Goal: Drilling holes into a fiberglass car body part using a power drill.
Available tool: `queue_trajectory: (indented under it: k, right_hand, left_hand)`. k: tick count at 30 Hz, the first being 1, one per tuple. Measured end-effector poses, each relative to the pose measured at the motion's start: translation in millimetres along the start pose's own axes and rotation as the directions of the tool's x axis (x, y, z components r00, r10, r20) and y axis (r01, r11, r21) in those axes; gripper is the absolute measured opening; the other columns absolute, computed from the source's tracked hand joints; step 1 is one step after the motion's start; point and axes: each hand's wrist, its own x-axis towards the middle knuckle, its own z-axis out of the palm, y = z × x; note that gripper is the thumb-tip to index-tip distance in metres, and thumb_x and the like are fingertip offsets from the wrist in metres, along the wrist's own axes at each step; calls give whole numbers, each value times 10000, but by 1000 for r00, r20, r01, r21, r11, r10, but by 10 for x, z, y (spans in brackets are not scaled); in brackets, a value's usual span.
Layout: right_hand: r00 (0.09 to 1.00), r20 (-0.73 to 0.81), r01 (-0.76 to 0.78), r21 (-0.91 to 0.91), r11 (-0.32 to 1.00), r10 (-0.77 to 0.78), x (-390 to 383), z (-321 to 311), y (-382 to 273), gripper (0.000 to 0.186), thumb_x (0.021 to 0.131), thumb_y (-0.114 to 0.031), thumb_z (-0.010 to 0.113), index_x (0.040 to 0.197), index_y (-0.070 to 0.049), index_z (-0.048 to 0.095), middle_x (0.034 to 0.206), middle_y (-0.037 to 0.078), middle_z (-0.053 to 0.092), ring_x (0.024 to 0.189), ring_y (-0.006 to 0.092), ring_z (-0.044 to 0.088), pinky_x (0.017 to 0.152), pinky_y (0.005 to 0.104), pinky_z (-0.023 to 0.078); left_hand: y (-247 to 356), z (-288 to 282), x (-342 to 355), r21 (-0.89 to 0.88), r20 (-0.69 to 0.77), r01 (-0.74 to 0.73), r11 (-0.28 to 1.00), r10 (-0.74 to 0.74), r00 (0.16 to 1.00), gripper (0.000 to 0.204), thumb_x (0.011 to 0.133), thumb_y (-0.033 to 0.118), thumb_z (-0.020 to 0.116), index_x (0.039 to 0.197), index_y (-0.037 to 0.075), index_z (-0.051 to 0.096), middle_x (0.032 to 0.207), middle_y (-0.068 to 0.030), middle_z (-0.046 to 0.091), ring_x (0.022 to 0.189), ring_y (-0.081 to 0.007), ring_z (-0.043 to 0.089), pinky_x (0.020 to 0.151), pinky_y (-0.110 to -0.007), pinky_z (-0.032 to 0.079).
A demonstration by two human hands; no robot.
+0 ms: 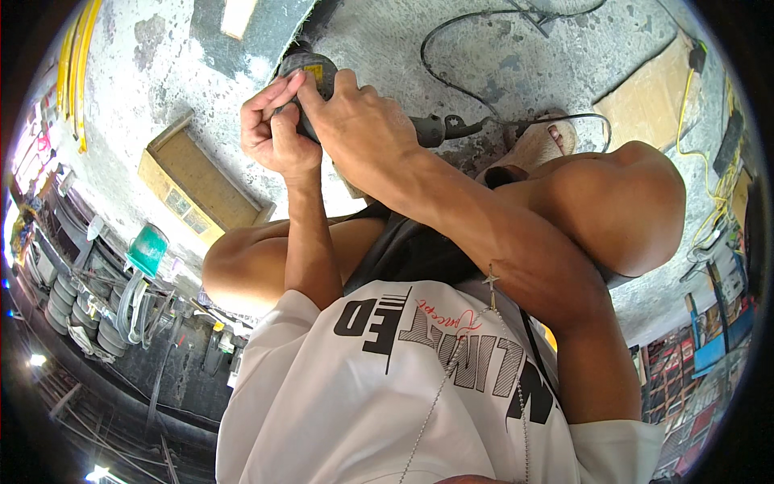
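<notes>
A dark power tool that looks like an angle grinder (431,131) is held in front of my knees, its round head (316,74) bearing a yellow label. My right hand (363,117) is wrapped over the tool's body from above. Closed at the near side of the head, my left hand (280,133) has its fingers bent and its thumb pressed against the rim. The two hands touch, and they hide most of the tool's middle. A black cord (564,119) runs from the tool's rear end toward the right.
A dark sheet (242,40) with a frayed edge lies beyond the head. To the left stand a wooden box (193,181) and a green bucket (147,250). Flat cardboard (645,93) and a yellow cable (708,189) lie at right. My sandalled foot (536,145) is beside the cord.
</notes>
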Motion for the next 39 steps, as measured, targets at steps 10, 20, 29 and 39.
queue_trajectory:
  k: [10, 20, 29, 39]
  right_hand:
    - [999, -45, 25, -67, 997, -28, -3, 80, 58, 548, 811, -72, 716, 1311, 8, 506, 1026, 238, 593, 808, 380, 721, 645, 444, 615]
    - [992, -113, 59, -49, 997, -64, -87, -148, 34, 610, 746, -75, 761, 1307, -20, 527, 978, 208, 649, 774, 338, 727, 609, 412, 599]
    - [974, -211, -5, 340, 940, 81, -487, -329, 641, 736, 733, -30, 711, 1425, -48, 461, 1088, 283, 629, 964, 478, 647, 817, 518, 536]
    - [968, -195, -20, 571, 821, 159, -465, -54, 1148, 526, 776, -49, 739, 1263, 35, 558, 1173, 217, 670, 1085, 364, 675, 905, 399, 530]
  left_hand:
    - [-86, 11, -26, 11, -26, -16, 1000, 16, 1000, 264, 775, -76, 445, 994, -91, 591, 967, -242, 760, 967, -251, 736, 1062, -424, 483]
    - [298, 221, -32, 91, -110, 35, 995, -25, 994, 194, 864, -71, 515, 1032, -86, 610, 943, -203, 766, 910, -186, 731, 922, -336, 549]
    - [147, 980, -143, 326, 136, -419, 847, 397, 908, 485, 747, 183, 717, 1201, 24, 652, 1230, -204, 678, 1229, -383, 599, 1145, -535, 312]
    - [-29, 1270, -49, 272, 291, -369, 889, 289, 912, 229, 613, 224, 768, 777, 102, 663, 787, -67, 662, 842, -285, 650, 1017, -455, 383]
